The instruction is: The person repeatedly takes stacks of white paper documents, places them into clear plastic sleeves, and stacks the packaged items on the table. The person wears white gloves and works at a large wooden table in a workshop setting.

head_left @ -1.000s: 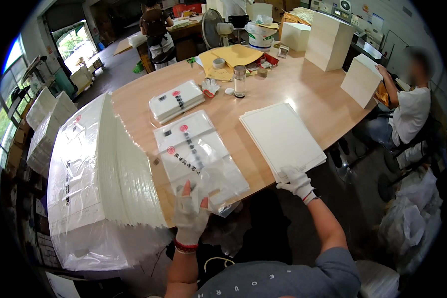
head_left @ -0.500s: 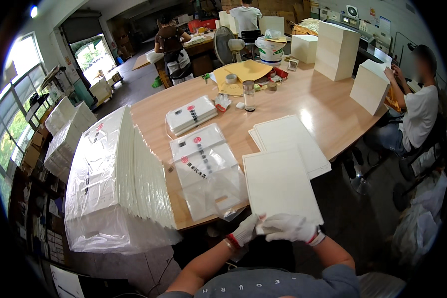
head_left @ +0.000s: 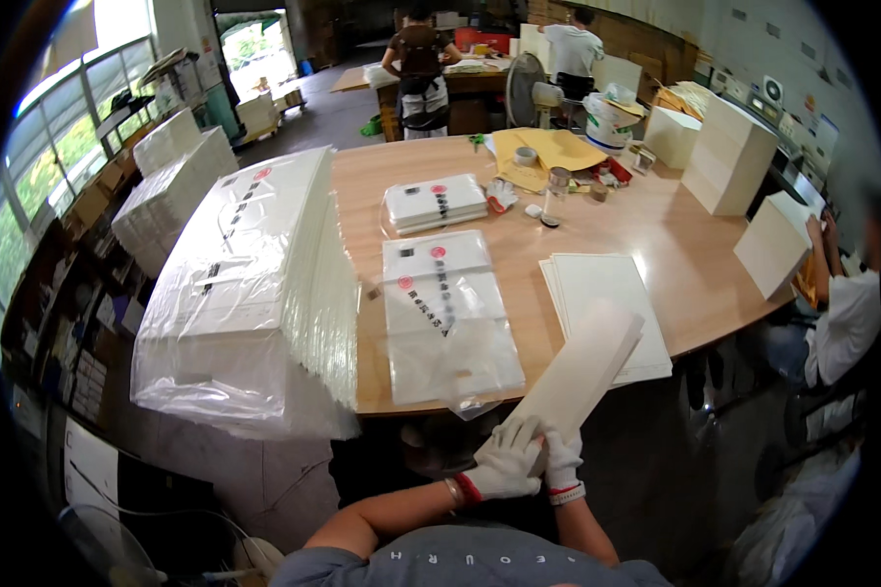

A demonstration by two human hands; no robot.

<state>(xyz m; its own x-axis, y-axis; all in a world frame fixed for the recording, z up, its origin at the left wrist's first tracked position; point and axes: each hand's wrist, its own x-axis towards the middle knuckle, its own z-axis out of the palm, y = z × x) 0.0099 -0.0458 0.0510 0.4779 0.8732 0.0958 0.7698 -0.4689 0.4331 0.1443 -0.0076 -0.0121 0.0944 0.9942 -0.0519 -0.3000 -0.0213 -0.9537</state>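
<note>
Both my hands wear white knit gloves with red cuffs. My left hand [head_left: 507, 460] is wrapped around the lower end of a cream-white sheet stack [head_left: 582, 367], and my right hand [head_left: 562, 456] grips the same end from the other side. The sheets stand tilted, seen narrow and somewhat blurred, their far end leaning over the table edge. Behind them lies a fanned pile of white sheets [head_left: 612, 293]. Left of the held sheets, flat clear plastic bags [head_left: 450, 323] with black and red print lie along the near edge. How many sheets I hold cannot be made out.
A tall plastic-wrapped stack [head_left: 235, 264] fills the left side. On the wooden table [head_left: 362, 181] are a packed bag bundle [head_left: 436, 203], a glass jar [head_left: 555, 198], yellow paper [head_left: 548, 152] and white boxes [head_left: 729, 157]. A co-worker [head_left: 847, 328] sits at right; others work behind.
The held sheets have turned from lying broad side up to standing tilted and narrow. My left hand has moved over their lower end. The whole view has shifted, with the table further left.
</note>
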